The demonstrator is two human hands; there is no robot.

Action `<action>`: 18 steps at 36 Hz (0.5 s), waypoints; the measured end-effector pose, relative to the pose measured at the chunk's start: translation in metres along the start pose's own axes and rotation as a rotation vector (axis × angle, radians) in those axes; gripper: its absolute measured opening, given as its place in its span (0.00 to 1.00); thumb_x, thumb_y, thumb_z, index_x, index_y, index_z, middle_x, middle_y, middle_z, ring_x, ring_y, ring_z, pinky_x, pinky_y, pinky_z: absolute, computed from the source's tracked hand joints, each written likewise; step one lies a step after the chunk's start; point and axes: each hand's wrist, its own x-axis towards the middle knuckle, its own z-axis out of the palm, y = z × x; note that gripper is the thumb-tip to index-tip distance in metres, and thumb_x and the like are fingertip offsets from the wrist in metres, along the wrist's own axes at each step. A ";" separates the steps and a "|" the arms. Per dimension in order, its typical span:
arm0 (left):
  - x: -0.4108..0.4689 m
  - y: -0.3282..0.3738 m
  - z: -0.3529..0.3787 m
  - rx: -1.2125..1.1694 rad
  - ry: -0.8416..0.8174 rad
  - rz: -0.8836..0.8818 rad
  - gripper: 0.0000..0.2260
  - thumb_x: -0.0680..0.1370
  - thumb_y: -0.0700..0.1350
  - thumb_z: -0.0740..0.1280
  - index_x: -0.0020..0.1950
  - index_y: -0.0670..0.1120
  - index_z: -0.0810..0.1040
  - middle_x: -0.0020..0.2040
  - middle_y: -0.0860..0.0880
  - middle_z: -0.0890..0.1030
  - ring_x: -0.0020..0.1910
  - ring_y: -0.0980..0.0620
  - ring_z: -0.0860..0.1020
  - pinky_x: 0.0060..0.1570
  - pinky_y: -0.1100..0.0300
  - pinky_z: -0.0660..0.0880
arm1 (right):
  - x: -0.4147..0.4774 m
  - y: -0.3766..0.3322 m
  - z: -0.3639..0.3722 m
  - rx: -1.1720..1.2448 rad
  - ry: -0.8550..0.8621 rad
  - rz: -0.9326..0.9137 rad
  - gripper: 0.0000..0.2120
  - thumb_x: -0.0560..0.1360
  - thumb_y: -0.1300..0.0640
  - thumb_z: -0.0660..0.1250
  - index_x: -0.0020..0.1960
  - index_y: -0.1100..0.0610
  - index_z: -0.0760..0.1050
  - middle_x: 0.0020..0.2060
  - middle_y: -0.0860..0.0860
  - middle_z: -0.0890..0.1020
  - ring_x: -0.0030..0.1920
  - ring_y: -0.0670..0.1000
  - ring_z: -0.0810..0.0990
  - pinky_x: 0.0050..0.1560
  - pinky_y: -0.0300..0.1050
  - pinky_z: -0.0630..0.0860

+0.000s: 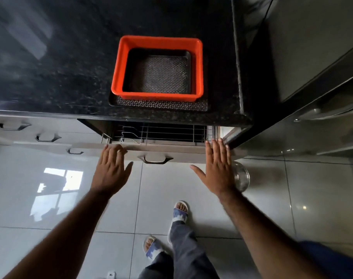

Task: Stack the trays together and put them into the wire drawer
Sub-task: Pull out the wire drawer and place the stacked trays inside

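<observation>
Both hands reach out to the front edge of the wire drawer. The drawer is pulled out a little way from under the dark counter, and thin metal bars show inside it.

The left hand is spread open with the thumb out to the side. Its fingers bend a bit over the top of the drawer front. It looks like they touch the edge, but the picture is a little blurry there. The hand holds nothing.

The right hand is flat and wide open, with the fingers straight and close together. The fingertips are at the drawer's corner. This hand holds nothing too.

Between the two hands, a little lower, is the dark drawer handle.

Past the fingers, up on the counter, sit the trays. The orange tray stands on a flat black tray with a bumpy pattern. Another black tray lies inside the orange one. They are well apart from both hands.

Just beside the right wrist, on the shiny floor, is a clear glass bowl.
</observation>
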 end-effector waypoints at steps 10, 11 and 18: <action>-0.040 -0.015 -0.007 0.009 -0.182 -0.124 0.45 0.76 0.71 0.51 0.78 0.36 0.51 0.79 0.37 0.56 0.79 0.40 0.51 0.77 0.42 0.50 | -0.042 -0.009 0.000 -0.029 -0.077 0.009 0.53 0.71 0.22 0.48 0.80 0.61 0.46 0.80 0.61 0.51 0.80 0.60 0.44 0.79 0.62 0.48; -0.047 -0.013 -0.008 0.003 -0.188 -0.122 0.46 0.76 0.71 0.51 0.78 0.36 0.51 0.79 0.36 0.56 0.79 0.40 0.51 0.77 0.42 0.50 | -0.050 -0.011 0.001 -0.026 -0.088 0.014 0.53 0.71 0.22 0.47 0.80 0.61 0.46 0.80 0.62 0.52 0.80 0.60 0.44 0.78 0.62 0.48; -0.115 -0.007 -0.009 -0.001 -0.221 -0.073 0.48 0.75 0.72 0.53 0.79 0.36 0.48 0.80 0.36 0.53 0.79 0.38 0.50 0.77 0.41 0.51 | -0.112 -0.023 0.003 -0.036 -0.166 0.029 0.55 0.70 0.21 0.46 0.80 0.62 0.46 0.79 0.63 0.51 0.80 0.62 0.43 0.78 0.63 0.49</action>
